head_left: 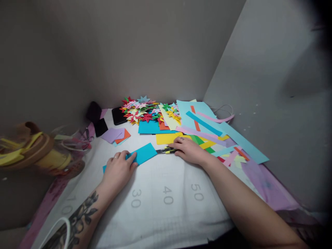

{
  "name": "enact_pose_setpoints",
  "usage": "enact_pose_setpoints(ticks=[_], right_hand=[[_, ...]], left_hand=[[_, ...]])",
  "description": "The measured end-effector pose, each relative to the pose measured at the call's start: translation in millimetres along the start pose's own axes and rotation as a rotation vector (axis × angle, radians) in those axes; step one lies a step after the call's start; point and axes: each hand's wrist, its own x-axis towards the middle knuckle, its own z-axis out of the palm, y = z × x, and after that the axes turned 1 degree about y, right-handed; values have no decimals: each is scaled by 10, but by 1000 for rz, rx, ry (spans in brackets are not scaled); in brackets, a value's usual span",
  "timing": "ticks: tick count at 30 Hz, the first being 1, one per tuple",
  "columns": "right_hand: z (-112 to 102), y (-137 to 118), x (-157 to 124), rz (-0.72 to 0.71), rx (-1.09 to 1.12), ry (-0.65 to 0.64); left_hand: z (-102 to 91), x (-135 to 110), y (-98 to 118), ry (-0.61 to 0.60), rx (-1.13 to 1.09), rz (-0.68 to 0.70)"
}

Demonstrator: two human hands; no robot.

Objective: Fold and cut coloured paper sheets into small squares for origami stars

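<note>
The pink border [55, 186] runs left of your left hand [118, 167], which presses down, fingers slightly spread, on the blue paper [145, 154]. White sheet [166, 176] stretches between your forearms. At the paper's right end, a knife [168, 150] points toward your left hand. Your right hand [188, 148] bends its fingers over the handle; you cannot tell how firmly. Paper strips [204, 123] crowd beyond and right of it, before the wall [272, 86]. The sheet reads 10 left of your left forearm, then 30, 40, 50 rightward.
</note>
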Motion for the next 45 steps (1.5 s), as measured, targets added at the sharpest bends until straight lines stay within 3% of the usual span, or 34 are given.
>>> enact_pose_setpoints(ticks=[3, 7, 17, 31, 41, 45], right_hand=[[-13, 29, -17, 7, -25, 10], [6, 15, 8, -9, -71, 8], [-16, -18, 31, -13, -88, -52], [-107, -220, -14, 52, -183, -132], [-136, -400, -17, 94, -205, -196], [-145, -383, -59, 82, -195, -182]], left_hand=[[55, 21, -6, 5, -121, 61], [95, 40, 4, -90, -307, 132], [-27, 139, 86, -178, -116, 194], [-17, 146, -12, -225, -222, 216], [-25, 129, -17, -228, -230, 224], [-49, 117, -33, -143, -202, 208]])
